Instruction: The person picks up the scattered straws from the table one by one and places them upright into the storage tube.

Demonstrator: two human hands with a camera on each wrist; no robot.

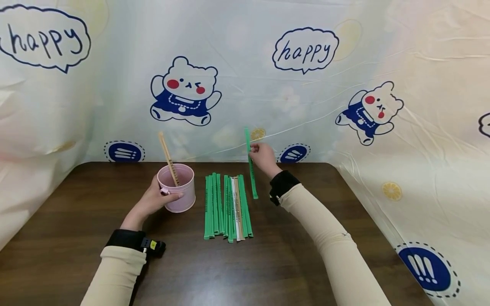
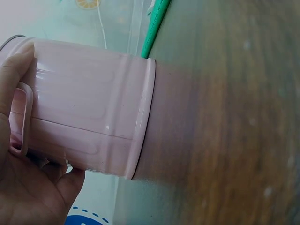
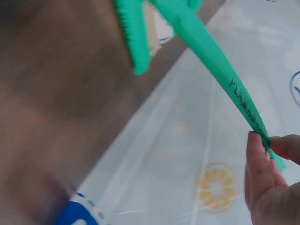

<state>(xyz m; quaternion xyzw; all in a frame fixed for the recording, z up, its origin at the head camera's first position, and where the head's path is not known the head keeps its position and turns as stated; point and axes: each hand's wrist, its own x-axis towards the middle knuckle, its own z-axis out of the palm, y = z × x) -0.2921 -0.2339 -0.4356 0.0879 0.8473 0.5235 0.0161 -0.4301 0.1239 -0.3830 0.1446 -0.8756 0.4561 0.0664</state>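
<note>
The left hand [image 1: 153, 199] grips the pink pail [image 1: 188, 187] — to steady it, I judge from afar. The right hand [image 1: 264, 158] pinches a green-wrapped straw [image 1: 251, 170] high, likely leaving its length free.

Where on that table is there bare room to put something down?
Bare table shows between the sleeves, nearer than the slim sticks; left of the left hand; and right of the right sleeve. The middle is crowded: only a narrow gap parts the pink bucket from the sticks, and the right hand holds a green stick nearby.
</note>
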